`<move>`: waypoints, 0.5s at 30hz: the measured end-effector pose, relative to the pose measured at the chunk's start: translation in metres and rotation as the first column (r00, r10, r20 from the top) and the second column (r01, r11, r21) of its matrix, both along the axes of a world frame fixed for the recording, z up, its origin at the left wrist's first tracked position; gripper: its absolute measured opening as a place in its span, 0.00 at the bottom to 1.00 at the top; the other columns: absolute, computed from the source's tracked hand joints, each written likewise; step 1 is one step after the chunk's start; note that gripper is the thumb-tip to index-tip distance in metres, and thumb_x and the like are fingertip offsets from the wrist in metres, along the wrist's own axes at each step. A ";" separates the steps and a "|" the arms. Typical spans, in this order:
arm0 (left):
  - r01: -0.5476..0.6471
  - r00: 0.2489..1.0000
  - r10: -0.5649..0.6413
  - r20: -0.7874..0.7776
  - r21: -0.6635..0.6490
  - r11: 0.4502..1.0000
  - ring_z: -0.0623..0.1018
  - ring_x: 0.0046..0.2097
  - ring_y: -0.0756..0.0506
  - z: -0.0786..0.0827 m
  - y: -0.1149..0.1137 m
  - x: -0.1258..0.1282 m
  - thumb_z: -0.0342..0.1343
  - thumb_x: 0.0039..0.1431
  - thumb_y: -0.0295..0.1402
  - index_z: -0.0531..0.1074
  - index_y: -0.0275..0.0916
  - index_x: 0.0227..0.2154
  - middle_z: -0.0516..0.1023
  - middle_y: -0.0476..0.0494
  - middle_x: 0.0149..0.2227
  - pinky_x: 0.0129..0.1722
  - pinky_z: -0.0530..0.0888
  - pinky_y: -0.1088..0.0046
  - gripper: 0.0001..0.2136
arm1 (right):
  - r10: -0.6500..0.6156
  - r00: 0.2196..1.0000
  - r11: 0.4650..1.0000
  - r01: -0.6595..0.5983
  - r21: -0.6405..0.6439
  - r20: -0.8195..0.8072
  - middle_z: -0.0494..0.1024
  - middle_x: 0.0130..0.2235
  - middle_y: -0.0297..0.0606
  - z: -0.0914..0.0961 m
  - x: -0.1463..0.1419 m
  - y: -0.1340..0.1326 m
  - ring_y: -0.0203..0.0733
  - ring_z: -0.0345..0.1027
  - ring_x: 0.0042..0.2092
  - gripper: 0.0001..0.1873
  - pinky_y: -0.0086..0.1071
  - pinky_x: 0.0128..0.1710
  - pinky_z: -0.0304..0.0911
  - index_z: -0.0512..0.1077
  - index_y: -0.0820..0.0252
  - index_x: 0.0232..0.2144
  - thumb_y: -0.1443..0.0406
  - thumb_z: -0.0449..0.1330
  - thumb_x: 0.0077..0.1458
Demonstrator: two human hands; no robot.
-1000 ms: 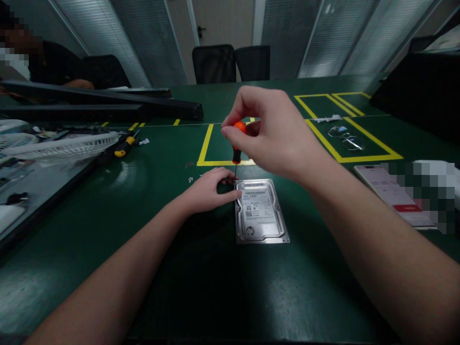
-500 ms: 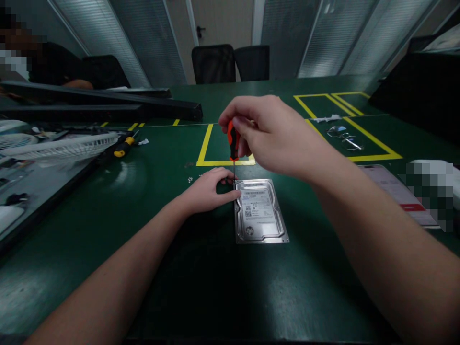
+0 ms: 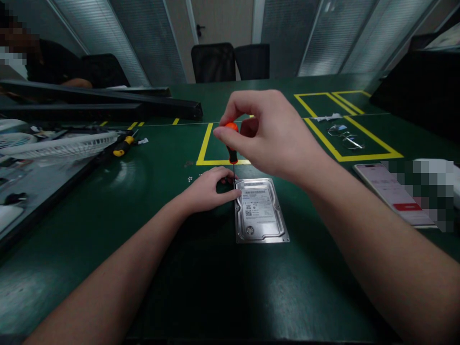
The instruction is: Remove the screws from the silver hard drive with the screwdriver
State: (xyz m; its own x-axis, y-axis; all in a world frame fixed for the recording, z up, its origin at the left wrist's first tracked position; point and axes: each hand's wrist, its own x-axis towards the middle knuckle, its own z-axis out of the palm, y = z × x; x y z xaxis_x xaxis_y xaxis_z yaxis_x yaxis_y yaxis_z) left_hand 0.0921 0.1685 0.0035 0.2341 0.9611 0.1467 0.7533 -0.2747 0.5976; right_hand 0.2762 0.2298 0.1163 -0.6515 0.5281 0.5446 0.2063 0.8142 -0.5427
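Currently, the right hand (image 3: 269, 135) pinches a screwdriver (image 3: 233, 156) at the far left corner of the hard drive (image 3: 260, 213) on the table (image 3: 212, 287). The left hand (image 3: 208, 188) lays its thumb on the drive, finger grip unclear

The rectangular silver metal hard drive (image 3: 266, 218) lies on the green worktop (image 3: 215, 287), right of the yellow-and-black screwdriver (image 3: 123, 146) and left of the pale rectangular phone (image 3: 379, 179).
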 end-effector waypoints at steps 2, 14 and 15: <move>0.003 1.000 -0.003 -0.002 0.000 1.000 0.77 0.48 0.40 0.000 0.000 0.000 0.61 0.62 0.48 0.75 0.39 0.48 0.80 0.39 0.49 0.50 0.74 0.60 0.19 | 0.008 1.000 1.000 -0.008 -0.004 0.000 0.80 0.39 0.39 0.001 -0.001 0.000 0.43 0.74 0.39 0.06 0.33 0.36 0.63 0.72 0.56 0.33 0.63 0.63 0.64; -0.001 1.000 0.001 -0.016 -0.011 1.000 0.77 0.48 0.41 0.000 0.000 0.000 0.62 0.62 0.47 0.75 0.38 0.48 0.79 0.39 0.48 0.50 0.74 0.60 0.19 | 0.028 0.999 0.999 -0.029 -0.045 -0.025 0.79 0.35 0.36 -0.002 -0.002 0.001 0.41 0.73 0.37 0.05 0.32 0.35 0.61 0.69 0.55 0.34 0.67 0.61 0.64; 0.000 1.000 0.000 -0.018 -0.008 1.000 0.77 0.48 0.41 0.000 0.000 0.000 0.62 0.62 0.47 0.75 0.38 0.48 0.79 0.39 0.48 0.50 0.74 0.60 0.19 | 0.023 1.000 0.999 -0.023 -0.042 -0.020 0.78 0.34 0.36 -0.002 -0.002 0.001 0.41 0.73 0.37 0.06 0.32 0.35 0.61 0.69 0.56 0.34 0.67 0.61 0.66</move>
